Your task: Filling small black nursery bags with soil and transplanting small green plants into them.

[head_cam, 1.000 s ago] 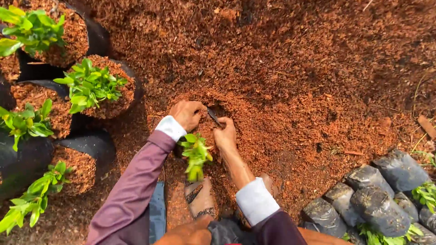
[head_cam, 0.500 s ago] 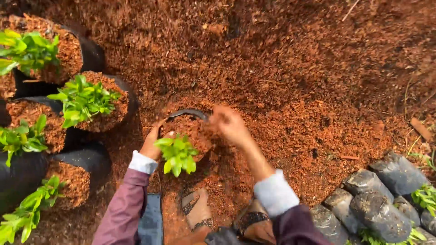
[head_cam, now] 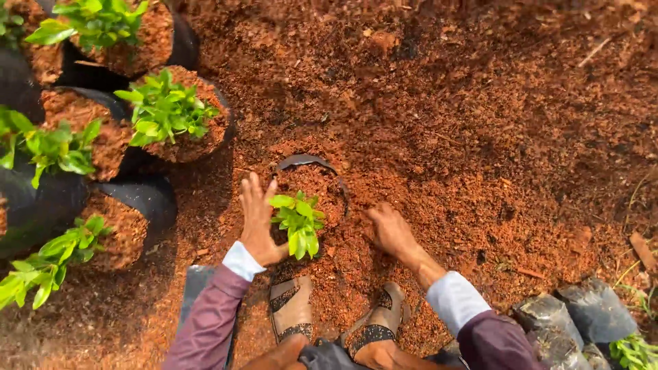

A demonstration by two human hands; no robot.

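Note:
A small green seedling (head_cam: 298,219) stands in a black grow bag (head_cam: 305,162) filled with reddish-brown fibrous soil, half sunk in the loose soil heap. My left hand (head_cam: 258,219) rests flat against the bag's left side, fingers spread, right beside the seedling. On the loose soil just right of the bag lies my right hand (head_cam: 388,229), palm down. Neither hand holds anything. Both wrists show white cuffs under purple sleeves.
Several filled black bags with leafy seedlings (head_cam: 164,113) stand in rows at the left. Empty crumpled black bags (head_cam: 576,318) lie at the lower right. My sandalled feet (head_cam: 291,308) are planted just below the bag. Loose red soil (head_cam: 480,123) covers the ground.
My left hand slid from the bag's rim to its left side and opened flat. My right hand dropped from the top of the bag to the soil on the right.

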